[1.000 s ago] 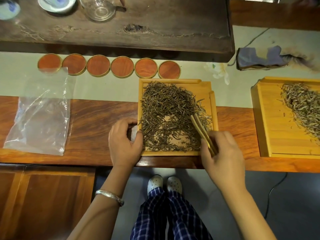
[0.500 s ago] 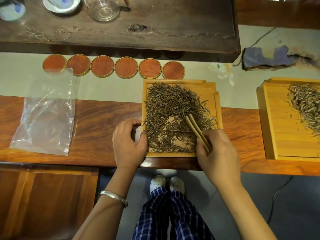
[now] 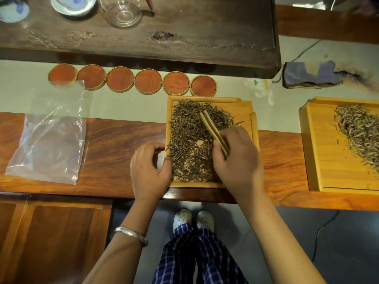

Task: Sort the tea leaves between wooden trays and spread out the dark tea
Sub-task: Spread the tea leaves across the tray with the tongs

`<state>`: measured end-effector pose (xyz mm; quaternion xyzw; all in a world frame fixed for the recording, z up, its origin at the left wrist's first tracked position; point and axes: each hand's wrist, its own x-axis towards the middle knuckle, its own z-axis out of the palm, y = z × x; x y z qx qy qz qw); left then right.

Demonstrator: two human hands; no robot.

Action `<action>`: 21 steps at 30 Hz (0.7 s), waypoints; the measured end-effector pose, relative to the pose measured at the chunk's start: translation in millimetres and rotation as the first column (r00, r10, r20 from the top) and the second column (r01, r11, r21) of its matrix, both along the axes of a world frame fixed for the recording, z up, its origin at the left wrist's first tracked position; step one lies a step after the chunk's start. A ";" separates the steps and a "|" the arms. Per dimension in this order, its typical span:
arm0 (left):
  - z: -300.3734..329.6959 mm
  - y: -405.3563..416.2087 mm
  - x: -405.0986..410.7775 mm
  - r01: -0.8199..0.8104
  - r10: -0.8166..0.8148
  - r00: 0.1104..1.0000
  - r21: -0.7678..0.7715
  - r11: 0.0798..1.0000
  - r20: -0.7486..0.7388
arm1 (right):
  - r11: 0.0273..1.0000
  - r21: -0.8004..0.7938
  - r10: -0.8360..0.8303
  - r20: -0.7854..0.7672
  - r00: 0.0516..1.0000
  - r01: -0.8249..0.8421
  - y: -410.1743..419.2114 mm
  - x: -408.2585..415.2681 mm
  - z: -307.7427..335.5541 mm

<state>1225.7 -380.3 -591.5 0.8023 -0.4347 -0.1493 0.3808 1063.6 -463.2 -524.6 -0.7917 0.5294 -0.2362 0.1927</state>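
A reddish-brown wooden counter (image 3: 114,140) ran across the view, with a pale surface (image 3: 131,105) behind it. Beyond that stood a dark, knotted wooden slab (image 3: 184,27). A panelled cabinet front (image 3: 51,238) sat lower left. The floor (image 3: 338,242) was grey, crossed by a dark cable (image 3: 320,232).

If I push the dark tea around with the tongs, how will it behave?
The dark tea is loose thin strands, so it probably rakes aside lightly, as the bare tray patches suggest. Strands look brittle and may snap or flick under the tongs.
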 end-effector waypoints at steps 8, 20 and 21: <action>-0.2 0.1 0.6 0.009 -0.009 1.000 -0.005 1.000 -0.004 | 0.999 0.038 0.035 -0.098 0.995 -0.031 -2.9 8.4 -21.3; -0.5 0.3 0.1 -0.009 0.009 1.000 0.001 1.000 0.007 | 0.996 0.007 -0.091 -0.090 0.992 0.092 -17.4 -18.8 -20.0; -0.6 0.2 0.1 -0.007 0.007 1.000 0.000 1.000 0.007 | 0.996 0.003 -0.089 -0.088 0.992 0.089 -17.9 -19.5 -19.3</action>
